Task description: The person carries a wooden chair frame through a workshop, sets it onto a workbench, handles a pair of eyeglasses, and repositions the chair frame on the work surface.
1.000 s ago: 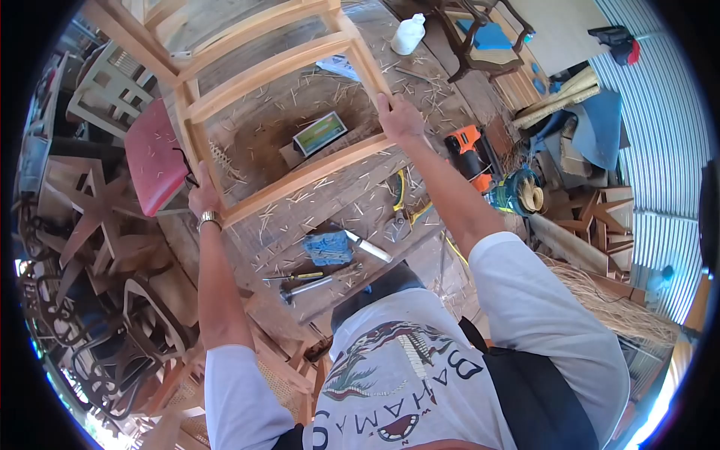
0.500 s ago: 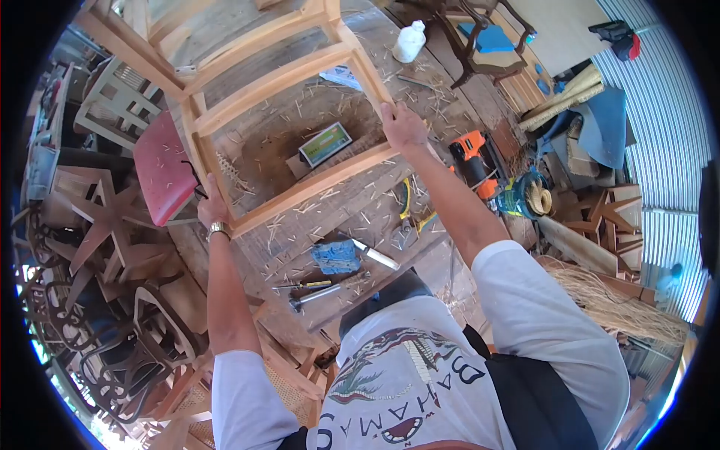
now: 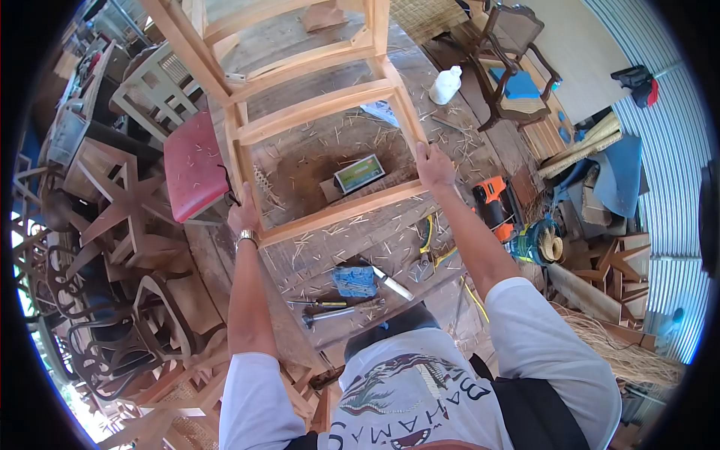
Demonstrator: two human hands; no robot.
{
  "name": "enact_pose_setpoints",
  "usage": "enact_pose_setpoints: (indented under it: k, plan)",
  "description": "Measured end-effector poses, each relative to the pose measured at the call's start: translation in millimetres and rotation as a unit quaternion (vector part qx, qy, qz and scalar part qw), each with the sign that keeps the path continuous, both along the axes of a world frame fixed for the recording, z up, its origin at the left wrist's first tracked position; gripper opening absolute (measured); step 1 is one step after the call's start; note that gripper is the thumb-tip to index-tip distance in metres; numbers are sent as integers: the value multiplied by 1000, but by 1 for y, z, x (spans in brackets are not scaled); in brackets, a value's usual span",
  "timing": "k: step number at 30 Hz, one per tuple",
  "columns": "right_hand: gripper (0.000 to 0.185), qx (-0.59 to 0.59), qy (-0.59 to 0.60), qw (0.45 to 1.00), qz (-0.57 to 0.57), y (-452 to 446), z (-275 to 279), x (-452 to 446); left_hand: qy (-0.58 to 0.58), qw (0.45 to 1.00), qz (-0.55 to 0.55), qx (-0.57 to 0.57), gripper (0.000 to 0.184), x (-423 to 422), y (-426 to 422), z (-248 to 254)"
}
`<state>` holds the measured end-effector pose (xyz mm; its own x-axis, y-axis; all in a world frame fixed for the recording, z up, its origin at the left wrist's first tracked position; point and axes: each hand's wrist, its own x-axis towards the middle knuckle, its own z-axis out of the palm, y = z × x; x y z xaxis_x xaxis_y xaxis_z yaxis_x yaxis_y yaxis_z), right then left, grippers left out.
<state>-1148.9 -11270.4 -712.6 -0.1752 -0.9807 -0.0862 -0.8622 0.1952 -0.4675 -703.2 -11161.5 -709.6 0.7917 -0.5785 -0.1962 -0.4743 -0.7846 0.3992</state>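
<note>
A bare wooden chair frame (image 3: pixel 319 114) lies over the worktable, its curved end rails toward me. My left hand (image 3: pixel 244 212), with a metal watch at the wrist, is closed round the frame's left side post. Higher up the right side post, my right hand (image 3: pixel 435 166) grips the wood. Through the frame's opening a green and white box (image 3: pixel 358 174) shows on the tabletop. Nearer me lie a blue block (image 3: pixel 354 282), a white-handled knife (image 3: pixel 392 283), a hammer (image 3: pixel 337 313) and a yellow-handled tool (image 3: pixel 427 251).
An orange and black power tool (image 3: pixel 495 206) and a coil container (image 3: pixel 541 244) sit right of my right arm. A white bottle (image 3: pixel 445 85) stands beyond. At left are a red-seated chair (image 3: pixel 196 166) and stacked wooden parts (image 3: pixel 124 202); a carved armchair (image 3: pixel 512 71) is at upper right.
The whole scene has shifted right and down in view, showing more of the chair frame's far part. Both hands keep their hold on the side posts.
</note>
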Motion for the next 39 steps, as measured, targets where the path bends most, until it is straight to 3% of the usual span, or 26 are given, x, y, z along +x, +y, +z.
enact_pose_setpoints:
  k: [21,28,30,37,39]
  plan:
    - [60,18,-14,1000,-2,-1,3,1,12,1000,13,-10,102,3,0,-3]
    - [62,22,-21,1000,7,1,6,-3,-1,999,-50,-18,105,13,1,-19]
    - [63,30,-31,999,2,0,8,-2,2,1000,-8,-16,100,13,2,-18]
    - [64,25,-23,999,8,0,8,-4,-36,994,-10,-101,73,2,27,6]
    - [64,17,-29,999,26,-2,2,-8,-92,985,24,-143,67,5,63,7]
